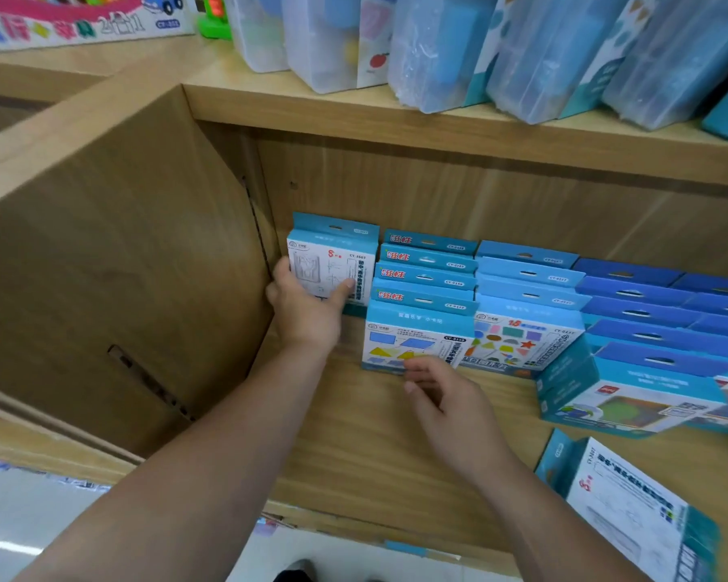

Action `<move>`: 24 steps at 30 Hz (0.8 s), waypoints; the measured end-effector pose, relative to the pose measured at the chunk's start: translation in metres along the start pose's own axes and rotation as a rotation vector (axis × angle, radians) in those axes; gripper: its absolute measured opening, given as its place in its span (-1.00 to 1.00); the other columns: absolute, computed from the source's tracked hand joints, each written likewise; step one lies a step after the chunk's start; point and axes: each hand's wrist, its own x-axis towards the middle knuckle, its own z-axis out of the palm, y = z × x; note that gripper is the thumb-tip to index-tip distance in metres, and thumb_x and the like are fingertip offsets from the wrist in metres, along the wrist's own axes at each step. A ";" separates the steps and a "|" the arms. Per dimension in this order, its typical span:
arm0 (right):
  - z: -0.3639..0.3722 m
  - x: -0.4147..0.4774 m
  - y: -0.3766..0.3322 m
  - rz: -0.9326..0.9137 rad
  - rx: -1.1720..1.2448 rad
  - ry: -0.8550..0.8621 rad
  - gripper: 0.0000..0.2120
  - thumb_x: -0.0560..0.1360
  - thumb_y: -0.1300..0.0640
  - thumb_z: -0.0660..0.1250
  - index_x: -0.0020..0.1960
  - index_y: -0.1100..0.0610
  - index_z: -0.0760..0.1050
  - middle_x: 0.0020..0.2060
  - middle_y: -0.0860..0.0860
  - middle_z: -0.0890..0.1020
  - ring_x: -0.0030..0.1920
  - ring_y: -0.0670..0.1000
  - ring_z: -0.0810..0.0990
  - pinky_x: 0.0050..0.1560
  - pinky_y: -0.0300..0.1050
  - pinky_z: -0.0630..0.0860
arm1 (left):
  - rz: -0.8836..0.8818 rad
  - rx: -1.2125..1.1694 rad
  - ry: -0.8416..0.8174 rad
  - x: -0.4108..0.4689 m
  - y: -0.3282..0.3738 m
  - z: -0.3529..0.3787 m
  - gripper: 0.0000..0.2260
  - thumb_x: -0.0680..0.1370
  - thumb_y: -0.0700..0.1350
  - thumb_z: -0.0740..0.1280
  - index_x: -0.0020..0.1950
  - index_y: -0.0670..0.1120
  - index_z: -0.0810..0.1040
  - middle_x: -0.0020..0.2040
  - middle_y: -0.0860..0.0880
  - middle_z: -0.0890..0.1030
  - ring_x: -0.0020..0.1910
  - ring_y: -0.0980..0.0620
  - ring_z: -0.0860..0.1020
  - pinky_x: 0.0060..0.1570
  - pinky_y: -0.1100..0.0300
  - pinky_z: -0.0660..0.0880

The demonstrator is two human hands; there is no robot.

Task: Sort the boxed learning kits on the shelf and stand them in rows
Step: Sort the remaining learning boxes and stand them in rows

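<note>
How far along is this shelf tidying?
Probably well along. Done: several rows of blue boxes stand upright. In hand: the left hand grips a white-fronted box, standing it by the shelf's side wall; the right hand is at the neighbouring row's front box. Left: one loose box lies flat at the front, and a green-pictured box looks askew.

Kits [421,329]: light-blue tops, white fronts with coloured shapes; right rows [631,287] darker blue. Shelf [379,434]: light woodgrain. Upper cases [534,56]: clear, blue inside.

Bare shelf board [354,455] lies open in front; side wall [123,287] and box rows [530,287] hem it.
</note>
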 end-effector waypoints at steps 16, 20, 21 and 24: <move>-0.035 -0.024 0.001 0.035 0.050 -0.042 -0.81 0.51 0.05 0.44 0.12 -0.06 0.60 -0.08 -0.18 0.66 -0.02 -0.22 0.61 0.03 -0.31 0.53 | -0.045 -0.048 -0.084 -0.072 -0.008 -0.037 -0.32 0.51 -0.01 0.48 0.53 0.20 0.19 0.40 0.09 0.40 0.17 0.18 0.47 0.17 0.05 0.47; -0.076 -0.053 0.018 0.041 -0.059 0.004 -0.80 0.50 -0.04 0.44 0.12 -0.11 0.59 -0.02 -0.22 0.65 0.06 -0.29 0.57 0.07 -0.36 0.48 | 0.071 -0.050 -0.150 -0.134 -0.020 -0.054 -0.69 0.52 -0.07 0.46 0.21 0.08 0.47 0.03 0.07 0.55 -0.08 0.13 0.52 -0.05 0.17 0.49; -0.086 -0.061 0.022 0.040 -0.082 0.022 -0.80 0.50 -0.05 0.44 0.11 -0.10 0.59 -0.01 -0.22 0.65 0.06 -0.29 0.56 0.06 -0.37 0.47 | 0.106 -0.033 -0.188 -0.148 -0.020 -0.052 -0.76 0.52 -0.11 0.46 0.14 0.04 0.50 -0.04 0.04 0.57 -0.15 0.15 0.52 -0.08 0.22 0.48; -0.114 -0.084 0.041 0.056 -0.145 0.083 -0.80 0.48 -0.05 0.47 0.09 -0.08 0.61 -0.01 -0.20 0.66 0.05 -0.20 0.59 0.09 -0.23 0.51 | 0.185 0.023 -0.398 -0.184 -0.021 -0.034 -0.82 0.48 -0.07 0.50 0.01 0.02 0.56 -0.17 0.02 0.59 -0.24 0.14 0.52 -0.16 0.22 0.50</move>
